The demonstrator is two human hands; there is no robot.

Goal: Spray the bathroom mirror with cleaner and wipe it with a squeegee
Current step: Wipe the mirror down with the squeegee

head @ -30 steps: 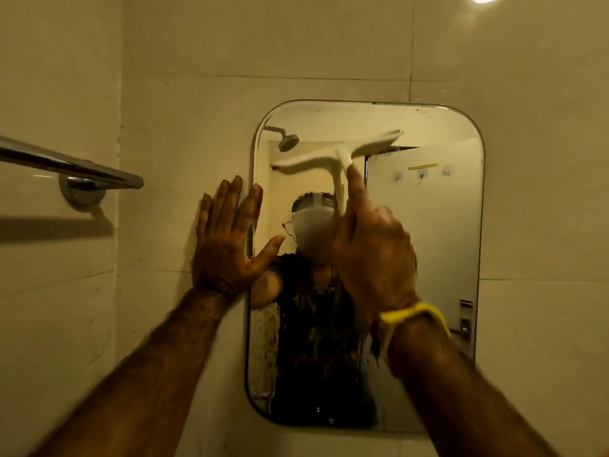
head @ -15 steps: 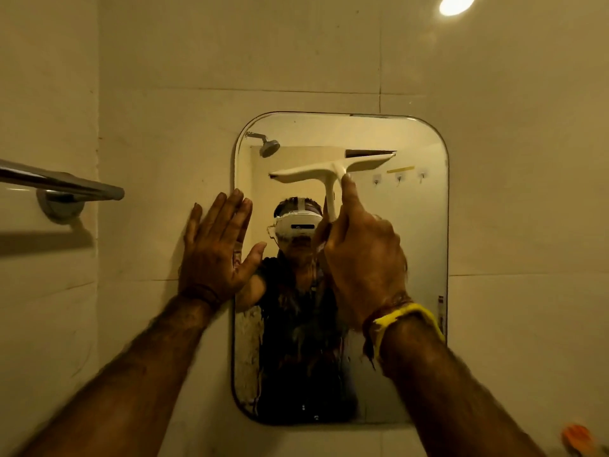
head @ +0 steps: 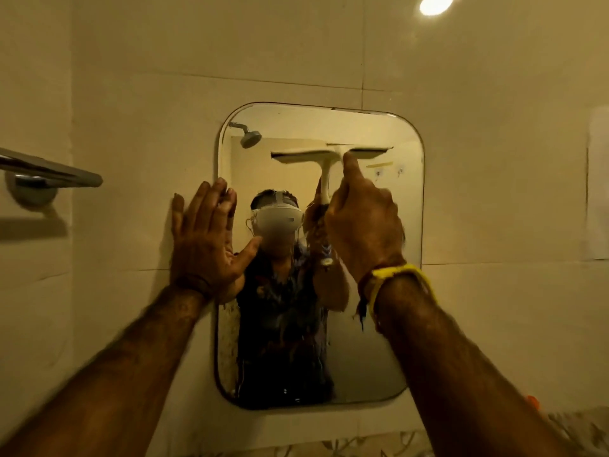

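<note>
A chrome towel bar (head: pixel 49 171) juts from its round mount (head: pixel 31 192) on the beige tiled wall (head: pixel 494 192), casting a dark shadow just below it. Far to the right of the towel bar and higher up, a ceiling light (head: pixel 435 3) glows, and at the lower right edge sits a small orange object (head: pixel 533 401), too cut off to identify.

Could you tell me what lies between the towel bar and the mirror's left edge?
In the head view, only the left hand, pressed flat on the tiled wall, between the towel bar and the mirror.
</note>
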